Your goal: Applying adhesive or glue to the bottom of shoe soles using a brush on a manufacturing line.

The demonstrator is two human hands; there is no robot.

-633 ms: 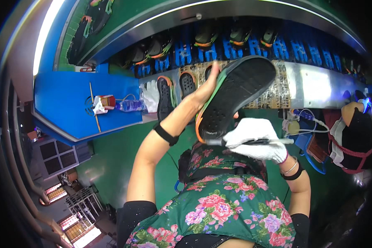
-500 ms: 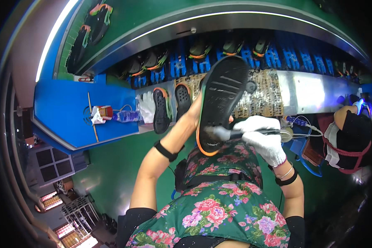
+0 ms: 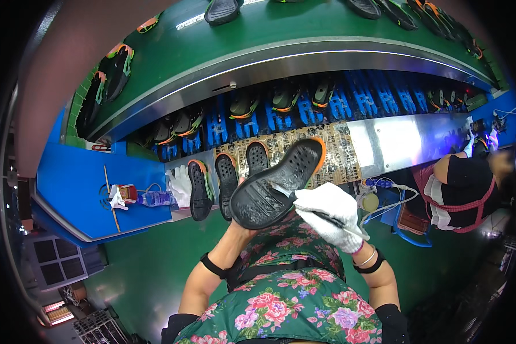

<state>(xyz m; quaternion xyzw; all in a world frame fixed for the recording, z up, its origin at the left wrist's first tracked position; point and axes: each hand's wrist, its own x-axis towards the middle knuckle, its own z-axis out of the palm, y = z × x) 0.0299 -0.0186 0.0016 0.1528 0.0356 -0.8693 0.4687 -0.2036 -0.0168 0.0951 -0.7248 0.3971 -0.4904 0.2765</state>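
So, closest to the camera a flowered green apron (image 3: 281, 312) can be seen, with a black strap worn on each forearm. Just past it, a black sole (image 3: 264, 200) is being held up over the apron's top end, bottom face turned to the camera, tilted so the orange-edged end is pointed up and right. It's gripped from below and behind by the bare left hand (image 3: 238, 234); most of those fingers are hidden by the sole, so their exact placement can't be told. A brush (image 3: 280, 189) is clasped in the white-gloved right hand (image 3: 335, 202), slanted with its tip put against the sole's middle, and glossy streaks can be made out there. Beyond that, three more soles (image 3: 201, 192) are lined up on the ledge (image 3: 407, 140), one of them laid on a taped brown sheet (image 3: 343, 150). To their left, a loose white glove (image 3: 181, 186) is parked near a clear bottle (image 3: 156, 198), and a red box (image 3: 128, 194) topped by tissue is set on the blue table (image 3: 77, 183). Off right, a co-worker (image 3: 467, 180) is seen bent at the same ledge. Further back, shoes are perched along a blue rack (image 3: 217, 129), and finally more are spread over a green belt (image 3: 304, 31).
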